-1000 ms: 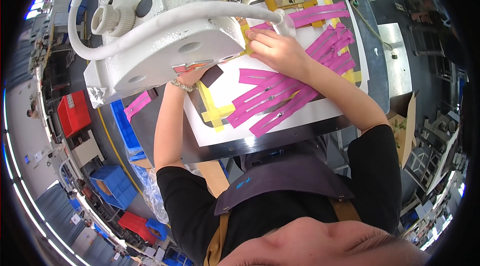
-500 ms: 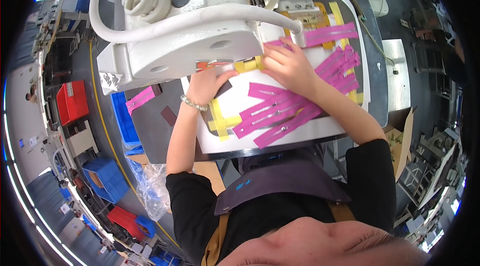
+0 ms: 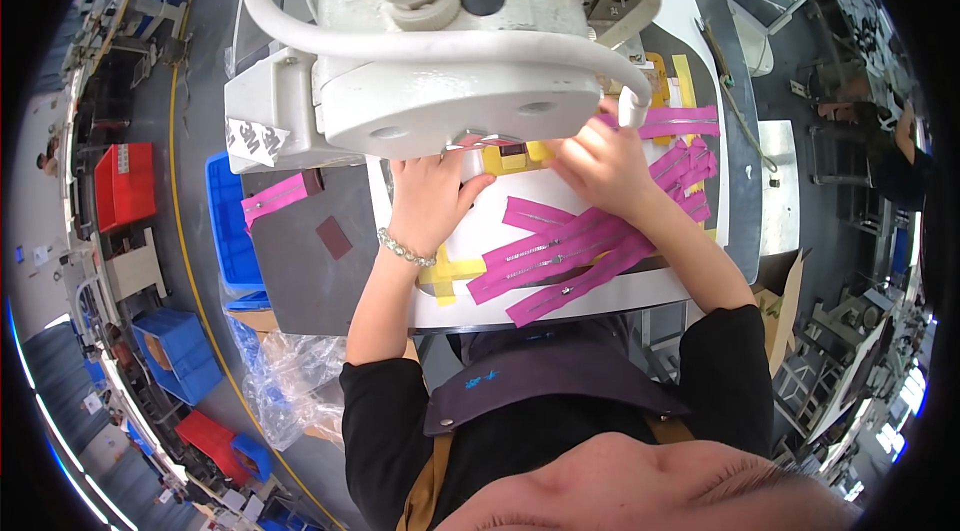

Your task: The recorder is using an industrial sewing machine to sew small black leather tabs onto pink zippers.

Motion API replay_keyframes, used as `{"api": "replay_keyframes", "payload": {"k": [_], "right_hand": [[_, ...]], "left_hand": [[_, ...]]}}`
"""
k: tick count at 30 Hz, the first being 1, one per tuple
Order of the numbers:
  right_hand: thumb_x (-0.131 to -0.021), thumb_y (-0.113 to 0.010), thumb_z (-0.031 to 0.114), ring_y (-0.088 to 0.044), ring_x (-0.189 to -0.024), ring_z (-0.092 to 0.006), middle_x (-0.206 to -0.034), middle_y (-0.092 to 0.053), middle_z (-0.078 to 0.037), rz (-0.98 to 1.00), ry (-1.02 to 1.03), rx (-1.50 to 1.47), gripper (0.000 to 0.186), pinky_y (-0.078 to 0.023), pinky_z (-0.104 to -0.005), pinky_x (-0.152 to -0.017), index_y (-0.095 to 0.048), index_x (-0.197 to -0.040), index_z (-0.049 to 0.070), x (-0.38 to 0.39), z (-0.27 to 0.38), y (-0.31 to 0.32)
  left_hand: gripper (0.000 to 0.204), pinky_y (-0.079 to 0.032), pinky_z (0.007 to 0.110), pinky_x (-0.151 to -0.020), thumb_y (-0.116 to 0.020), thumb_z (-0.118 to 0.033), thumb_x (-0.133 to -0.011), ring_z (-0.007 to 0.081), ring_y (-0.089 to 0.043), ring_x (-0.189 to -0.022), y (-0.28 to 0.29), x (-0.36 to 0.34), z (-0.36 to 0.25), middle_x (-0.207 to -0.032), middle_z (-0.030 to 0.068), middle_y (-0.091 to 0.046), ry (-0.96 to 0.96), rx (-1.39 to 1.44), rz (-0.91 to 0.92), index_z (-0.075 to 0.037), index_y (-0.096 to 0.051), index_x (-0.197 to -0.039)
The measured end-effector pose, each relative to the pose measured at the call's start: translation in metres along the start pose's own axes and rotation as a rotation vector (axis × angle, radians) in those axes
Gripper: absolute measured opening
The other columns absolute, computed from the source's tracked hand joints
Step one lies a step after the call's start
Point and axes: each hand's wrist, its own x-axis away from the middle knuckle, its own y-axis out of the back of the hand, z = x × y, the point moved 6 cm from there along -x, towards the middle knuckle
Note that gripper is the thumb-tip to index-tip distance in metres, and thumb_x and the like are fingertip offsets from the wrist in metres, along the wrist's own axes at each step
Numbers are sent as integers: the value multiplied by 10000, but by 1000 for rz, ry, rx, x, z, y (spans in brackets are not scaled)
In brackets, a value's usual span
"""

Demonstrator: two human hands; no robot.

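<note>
A white sewing machine (image 3: 450, 96) stands over the worktable, hiding part of the work beneath it. My left hand (image 3: 432, 199) lies palm down under its front edge, thumb spread to the right; the fingertips are hidden. A yellow guide piece (image 3: 510, 160) sits between my two hands. My right hand (image 3: 603, 163), slightly blurred, has its fingers curled at the left end of a pink zipper strip (image 3: 675, 122). Below that hand, several loose pink zippers with metal teeth (image 3: 560, 256) lie fanned over a white sheet (image 3: 610, 293).
Yellow tape (image 3: 447, 276) marks the sheet near my left wrist. Another pink zipper (image 3: 275, 197) and a dark red patch (image 3: 334, 237) lie at the table's left. A blue bin (image 3: 233, 231) stands beside that edge, and a cardboard box (image 3: 785, 306) stands at the right.
The machine and table have shifted right in the picture as the view turned. My right hand's fingers have drawn in a little; my left hand stays beside the yellow piece.
</note>
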Motion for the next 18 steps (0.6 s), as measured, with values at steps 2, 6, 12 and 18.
{"api": "replay_keyframes", "payload": {"k": [2,6,12,18], "right_hand": [[-753,-704,302,-608,-856,-192,-988,-626,-44,-53,-40,72,295,-363,-418,-929,-600,-943,101,-9,-14,2],[-766,-702,299,-570,-870,-243,-989,-574,-70,-203,-98,103,336,-358,-409,-856,-620,-1010,83,-25,-45,-4],[-752,-714,327,-536,-913,-264,-1028,-548,-74,-142,-172,61,403,-339,-389,-787,-604,-1033,60,-32,-47,-2],[-756,-708,338,-537,-888,-242,-959,-572,-74,46,-327,-26,407,-338,-396,-770,-602,-1023,49,-6,-41,-8]], "left_hand": [[503,-290,431,-908,-667,-425,-765,264,-473,-1061,-1,3,2,-1091,69,-559,23,-2,9,-76,-608,-1122],[506,-300,420,-884,-671,-424,-758,264,-471,-1041,-1,3,4,-1084,67,-555,35,8,-40,-73,-607,-1118],[493,-312,417,-882,-681,-385,-754,277,-456,-1056,2,3,4,-1099,70,-548,-14,56,-91,-71,-603,-1126],[169,-401,390,-770,-642,-199,-821,268,-590,-835,-1,2,16,-866,61,-666,37,126,-123,-79,-673,-936]]}}
